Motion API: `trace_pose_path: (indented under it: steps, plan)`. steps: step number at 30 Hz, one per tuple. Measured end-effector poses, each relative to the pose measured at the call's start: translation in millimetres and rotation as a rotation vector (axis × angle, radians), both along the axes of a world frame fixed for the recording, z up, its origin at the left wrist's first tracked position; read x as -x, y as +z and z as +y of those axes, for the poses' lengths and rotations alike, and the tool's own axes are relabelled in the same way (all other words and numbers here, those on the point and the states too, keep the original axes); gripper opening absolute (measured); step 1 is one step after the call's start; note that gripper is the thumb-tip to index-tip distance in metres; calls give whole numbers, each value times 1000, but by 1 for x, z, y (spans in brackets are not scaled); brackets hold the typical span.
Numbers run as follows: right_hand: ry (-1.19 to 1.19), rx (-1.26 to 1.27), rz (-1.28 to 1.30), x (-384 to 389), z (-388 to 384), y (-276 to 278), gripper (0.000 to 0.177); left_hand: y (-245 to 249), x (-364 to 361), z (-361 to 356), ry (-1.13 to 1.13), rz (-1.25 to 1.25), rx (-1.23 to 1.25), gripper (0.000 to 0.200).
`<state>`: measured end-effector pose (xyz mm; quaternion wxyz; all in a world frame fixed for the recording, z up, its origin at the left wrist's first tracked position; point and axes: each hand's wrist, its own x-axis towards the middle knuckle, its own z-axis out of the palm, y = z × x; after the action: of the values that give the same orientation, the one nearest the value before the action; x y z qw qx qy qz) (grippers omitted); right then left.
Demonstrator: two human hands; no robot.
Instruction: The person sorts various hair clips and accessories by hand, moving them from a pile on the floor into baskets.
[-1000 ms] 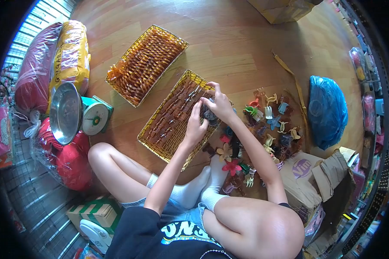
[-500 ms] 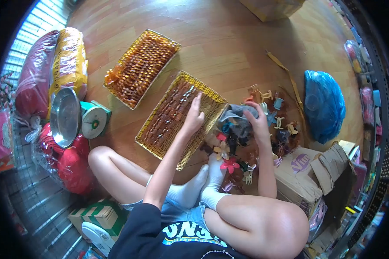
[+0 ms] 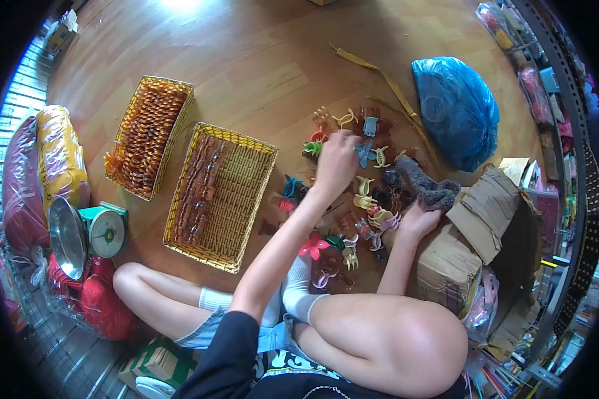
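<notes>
My left hand point(image 3: 338, 159) is over the upper left of a spread of colourful hair claws point(image 3: 363, 201) on the floor, its fingers bent down beside a green claw point(image 3: 311, 149) and a blue one point(image 3: 365, 154). Whatever its fingertips may hold is hidden. At the right of the spread, my right hand point(image 3: 419, 219) grips a dark grey cloth point(image 3: 435, 193). A yellow woven basket point(image 3: 235, 206) to the left has rows of brown clips point(image 3: 199, 193) along its left side. Farther left, another basket point(image 3: 185, 113) is filled with amber-brown clips point(image 3: 146, 133).
A blue plastic bag point(image 3: 456, 110) and a yellow strap point(image 3: 379, 76) lie beyond the claws. An open cardboard box point(image 3: 446, 266) stands near my right knee. At the left are a green scale point(image 3: 106, 231) with a metal pan, a red bag point(image 3: 106, 302) and wrapped bundles point(image 3: 61, 156).
My left hand has moved from above the basket to the claws. My right hand has carried the grey cloth to the right, off the claws' middle. The view has shifted.
</notes>
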<state>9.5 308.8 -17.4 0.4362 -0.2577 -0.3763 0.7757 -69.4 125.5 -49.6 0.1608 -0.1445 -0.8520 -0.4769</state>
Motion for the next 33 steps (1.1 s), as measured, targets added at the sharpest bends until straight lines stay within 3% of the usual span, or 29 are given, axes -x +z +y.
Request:
trace_pose_path:
  steps: [3, 7, 9, 11, 15, 20, 22, 23, 25, 26, 28, 30, 33]
  plan:
    - [68, -34, -14, -3, -2, -2, 40, -33, 27, 44, 1, 18, 408, 23]
    - [38, -74, -124, -7, -2, -9, 39, -47, 37, 56, 68, -7, 577, 19]
    - [64, 1, -177, -11, -3, -14, 37, -45, 38, 51, -22, 6, 674, 16]
    - [203, -47, -170, -15, 1, -25, 33, -43, 32, 43, -28, 0, 725, 16]
    - [186, 118, -166, -10, -5, -31, 29, -52, 30, 35, 1, -6, 696, 22]
    - [302, 78, -164, -10, -8, -25, 31, -45, 33, 25, -94, -2, 703, 31]
    - [369, 257, -96, -9, -16, -20, 35, -28, 18, 9, -134, 81, 432, 34]
    - [368, 260, -92, -8, -21, -19, 35, -19, 7, 1, -135, 85, 436, 34]
    - [613, 324, 2, -10, -32, -19, 38, 3, -26, -16, -139, 116, 59, 32]
    - [941, 323, 123, -10, -38, -13, 38, 12, -41, -25, -141, 112, 58, 32]
    - [928, 459, -22, -20, -70, -13, 35, 23, -69, -43, -150, 109, -71, 28]
    - [1137, 154, -170, -21, -109, -3, 41, 24, -94, -60, -66, 70, -78, 26]
    - [1279, 289, -235, -27, -140, 9, 52, 37, -130, -101, 6, -13, -19, 29]
